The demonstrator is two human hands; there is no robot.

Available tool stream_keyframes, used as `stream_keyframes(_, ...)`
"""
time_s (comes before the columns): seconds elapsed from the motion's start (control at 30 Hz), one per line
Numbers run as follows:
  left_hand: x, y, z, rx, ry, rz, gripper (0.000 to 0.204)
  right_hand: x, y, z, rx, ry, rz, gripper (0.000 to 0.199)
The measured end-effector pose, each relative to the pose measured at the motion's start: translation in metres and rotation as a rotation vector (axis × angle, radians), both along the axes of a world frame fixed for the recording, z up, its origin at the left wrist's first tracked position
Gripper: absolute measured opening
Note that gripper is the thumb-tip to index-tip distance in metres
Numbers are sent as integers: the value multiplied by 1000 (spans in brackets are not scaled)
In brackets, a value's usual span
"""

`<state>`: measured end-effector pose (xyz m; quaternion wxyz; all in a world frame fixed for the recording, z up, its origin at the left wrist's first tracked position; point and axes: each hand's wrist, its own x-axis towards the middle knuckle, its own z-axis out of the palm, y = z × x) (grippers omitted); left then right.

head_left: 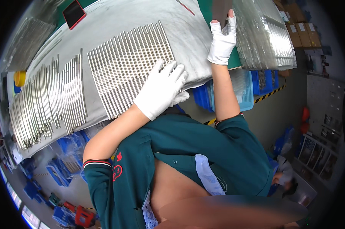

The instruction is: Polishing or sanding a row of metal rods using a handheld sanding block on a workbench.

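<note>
Rod Row and Gloved Hands

Metal rods (128,68) lie side by side under the left hand (161,89), fingers loosely spread over the row's edge. The right hand (222,44), thumb and finger parted, adjoins a plastic-wrapped stack (254,36); contact cannot be determined. Pale cloth (191,42) underlies the rods; a light-blue basket (251,93) stands beside the right forearm.

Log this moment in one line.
left hand: gloved, over right end of rod row | right hand: gloved, beside plastic-wrapped stack | more rods: farther left
</note>
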<state>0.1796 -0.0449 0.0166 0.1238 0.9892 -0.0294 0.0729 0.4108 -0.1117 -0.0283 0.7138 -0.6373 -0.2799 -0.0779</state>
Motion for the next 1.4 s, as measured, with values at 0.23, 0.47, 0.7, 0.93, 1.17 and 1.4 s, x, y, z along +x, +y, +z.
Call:
stream_keyframes(0.23,1,-13,-12,-25,-47,61,49,-1,-1,3,-19,20,-12,63)
stream_keyframes(0.47,4,-16,-23,49,-115,91,40,1,5,0,-30,-68,-56,64)
stream_keyframes(0.7,5,-19,-30,-33,-298,75,26,8,3,-7,-75,-91,-13,61)
stream_keyframes(0.93,5,-24,-30,-102,-374,157,31,9,-2,-4,-166,-106,-57,58)
stream_keyframes(1.17,7,-23,-33,43,-323,141,23,12,5,-9,-111,-100,-22,57)
stream_keyframes(1.4,3,-21,-30,-102,-337,-15,17,15,5,-9,-148,-108,-32,57)
